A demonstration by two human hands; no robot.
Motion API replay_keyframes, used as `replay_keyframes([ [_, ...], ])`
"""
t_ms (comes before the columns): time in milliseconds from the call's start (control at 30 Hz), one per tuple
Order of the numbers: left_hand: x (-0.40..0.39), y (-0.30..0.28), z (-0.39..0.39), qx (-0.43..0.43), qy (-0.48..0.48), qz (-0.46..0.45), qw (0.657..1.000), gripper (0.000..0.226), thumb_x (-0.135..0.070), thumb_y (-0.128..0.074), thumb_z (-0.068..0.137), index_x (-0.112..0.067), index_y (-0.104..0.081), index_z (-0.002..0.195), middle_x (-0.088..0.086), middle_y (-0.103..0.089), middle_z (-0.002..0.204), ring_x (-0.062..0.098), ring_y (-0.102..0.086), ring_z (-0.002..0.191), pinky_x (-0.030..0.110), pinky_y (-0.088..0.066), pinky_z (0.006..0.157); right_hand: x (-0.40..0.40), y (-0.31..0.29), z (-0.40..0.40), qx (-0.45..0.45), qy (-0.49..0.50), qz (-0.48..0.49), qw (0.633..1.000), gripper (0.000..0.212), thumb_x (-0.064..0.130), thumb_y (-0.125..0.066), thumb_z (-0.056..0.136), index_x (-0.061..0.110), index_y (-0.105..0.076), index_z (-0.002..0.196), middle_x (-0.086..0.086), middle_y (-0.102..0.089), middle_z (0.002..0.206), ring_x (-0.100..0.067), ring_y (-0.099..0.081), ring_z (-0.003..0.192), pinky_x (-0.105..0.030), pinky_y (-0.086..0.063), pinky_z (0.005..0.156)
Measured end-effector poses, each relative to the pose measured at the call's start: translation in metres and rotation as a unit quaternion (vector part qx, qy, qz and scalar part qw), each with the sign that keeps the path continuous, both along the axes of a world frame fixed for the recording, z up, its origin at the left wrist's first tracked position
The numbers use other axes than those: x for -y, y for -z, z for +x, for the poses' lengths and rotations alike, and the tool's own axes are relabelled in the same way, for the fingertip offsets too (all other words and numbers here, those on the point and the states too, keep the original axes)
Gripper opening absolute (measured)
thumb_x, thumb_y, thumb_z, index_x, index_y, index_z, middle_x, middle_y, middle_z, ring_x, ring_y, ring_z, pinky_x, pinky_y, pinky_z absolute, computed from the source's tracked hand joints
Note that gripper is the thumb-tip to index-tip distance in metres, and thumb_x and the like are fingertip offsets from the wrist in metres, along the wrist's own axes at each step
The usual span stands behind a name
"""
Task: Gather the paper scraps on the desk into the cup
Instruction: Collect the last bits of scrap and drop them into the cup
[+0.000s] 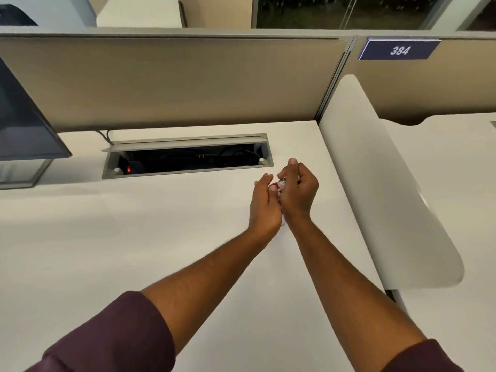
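Your forearms reach out from maroon sleeves (115, 336) and meet over the desk (134, 251); your left hand (264, 204) cups loosely, palm right, against what seems the cup, mostly hidden; your right hand (298, 190) pinches crumpled scraps (281, 183) above it; bare desk lies left, the cable tray (188, 157) just beyond, a divider (375, 183) right.

Open cable tray (188, 157) – monitor (24, 124) left – sign "384" (399, 50).

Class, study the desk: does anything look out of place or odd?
The cable hatch at the back of the desk stands open, showing wires and a red light. Otherwise nothing stands out; both hands are bunched around something small, mostly hidden.
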State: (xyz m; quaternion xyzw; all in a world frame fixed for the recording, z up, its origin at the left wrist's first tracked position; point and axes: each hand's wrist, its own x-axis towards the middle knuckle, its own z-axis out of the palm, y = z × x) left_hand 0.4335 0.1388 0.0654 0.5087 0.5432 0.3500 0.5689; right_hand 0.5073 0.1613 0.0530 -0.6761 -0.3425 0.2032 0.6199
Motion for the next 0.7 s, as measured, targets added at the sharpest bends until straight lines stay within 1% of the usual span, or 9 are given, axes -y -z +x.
replay_keyframes([
  [67, 0.002, 0.007, -0.001, -0.004, 0.013, 0.027, 1.000, 0.040, -0.024, -0.030, 0.110, -0.025, -0.041, 0.148, -0.004, -0.048, 0.151, 0.013, -0.047, 0.136, 0.033, -0.042, 0.113, 0.003, 0.005, -0.001, 0.049, -0.033, 0.023, 0.998, 0.043, 0.033, -0.048, 0.105, 0.005, -0.068, 0.078, -0.007, -0.069, 0.072, -0.021, -0.068, 0.071, -0.033, -0.059, 0.068],
  [133, 0.005, 0.013, -0.003, -0.014, 0.018, 0.046, 0.999, 0.038, -0.022, -0.032, 0.109, -0.030, -0.045, 0.144, -0.009, -0.055, 0.140, 0.003, -0.052, 0.120, 0.020, -0.045, 0.103, 0.005, 0.007, 0.000, 0.080, -0.054, 0.035, 0.995, 0.039, 0.028, -0.046, 0.105, 0.007, -0.070, 0.083, -0.007, -0.072, 0.079, -0.022, -0.070, 0.076, -0.039, -0.062, 0.071],
  [167, 0.007, 0.015, -0.003, -0.020, 0.019, 0.050, 0.998, 0.039, -0.023, -0.034, 0.109, -0.030, -0.044, 0.145, -0.008, -0.056, 0.139, 0.002, -0.053, 0.116, 0.017, -0.045, 0.100, 0.006, 0.007, 0.000, 0.091, -0.062, 0.039, 0.993, 0.036, 0.025, -0.045, 0.105, 0.008, -0.072, 0.087, -0.007, -0.074, 0.083, -0.021, -0.072, 0.080, -0.042, -0.063, 0.073],
  [200, 0.009, 0.017, -0.004, -0.024, 0.022, 0.055, 0.998, 0.039, -0.023, -0.035, 0.108, -0.028, -0.044, 0.146, -0.006, -0.056, 0.141, 0.003, -0.054, 0.116, 0.017, -0.046, 0.100, 0.008, 0.008, 0.000, 0.095, -0.069, 0.043, 0.992, 0.035, 0.022, -0.044, 0.105, 0.007, -0.073, 0.092, -0.006, -0.075, 0.087, -0.021, -0.073, 0.083, -0.044, -0.063, 0.074],
  [267, 0.011, 0.018, -0.005, -0.024, 0.031, 0.065, 0.997, 0.042, -0.023, -0.037, 0.108, -0.024, -0.042, 0.150, -0.003, -0.053, 0.146, 0.010, -0.054, 0.126, 0.026, -0.046, 0.108, 0.010, 0.008, 0.001, 0.080, -0.082, 0.047, 0.992, 0.034, 0.020, -0.044, 0.105, 0.005, -0.074, 0.103, -0.007, -0.076, 0.094, -0.022, -0.073, 0.089, -0.047, -0.064, 0.078],
  [367, 0.010, 0.017, -0.008, -0.036, 0.043, 0.073, 0.996, 0.047, -0.016, -0.039, 0.107, -0.020, -0.036, 0.153, 0.000, -0.042, 0.156, 0.017, -0.041, 0.143, 0.030, -0.035, 0.116, 0.013, 0.005, 0.004, 0.014, -0.093, 0.051, 0.994, 0.034, 0.019, -0.044, 0.104, 0.002, -0.070, 0.116, -0.012, -0.075, 0.101, -0.027, -0.072, 0.094, -0.047, -0.063, 0.085],
  [500, 0.008, 0.018, -0.013, -0.079, 0.044, 0.070, 0.993, 0.051, -0.008, -0.038, 0.106, -0.018, -0.031, 0.155, -0.001, -0.031, 0.162, 0.018, -0.022, 0.152, 0.027, -0.024, 0.119, 0.019, -0.001, 0.010, -0.045, -0.119, 0.050, 0.991, 0.039, 0.019, -0.042, 0.102, -0.004, -0.066, 0.122, -0.019, -0.073, 0.105, -0.035, -0.072, 0.096, -0.046, -0.062, 0.089],
  [600, 0.007, 0.022, -0.016, -0.098, 0.039, 0.066, 0.992, 0.052, -0.007, -0.039, 0.106, -0.019, -0.028, 0.156, -0.002, -0.026, 0.164, 0.017, -0.018, 0.153, 0.028, -0.023, 0.119, 0.027, -0.002, 0.011, -0.056, -0.137, 0.045, 0.988, 0.047, 0.023, -0.036, 0.102, -0.006, -0.065, 0.125, -0.021, -0.073, 0.113, -0.035, -0.073, 0.102, -0.040, -0.061, 0.091],
  [700, 0.009, 0.026, -0.024, -0.113, 0.027, 0.055, 0.992, 0.052, -0.011, -0.040, 0.106, -0.022, -0.028, 0.156, -0.004, -0.024, 0.165, 0.016, -0.018, 0.153, 0.029, -0.022, 0.119, 0.035, -0.002, 0.014, -0.059, -0.104, 0.052, 0.991, 0.048, 0.024, -0.034, 0.102, -0.004, -0.066, 0.125, -0.019, -0.073, 0.115, -0.028, -0.073, 0.104, -0.029, -0.060, 0.089],
])
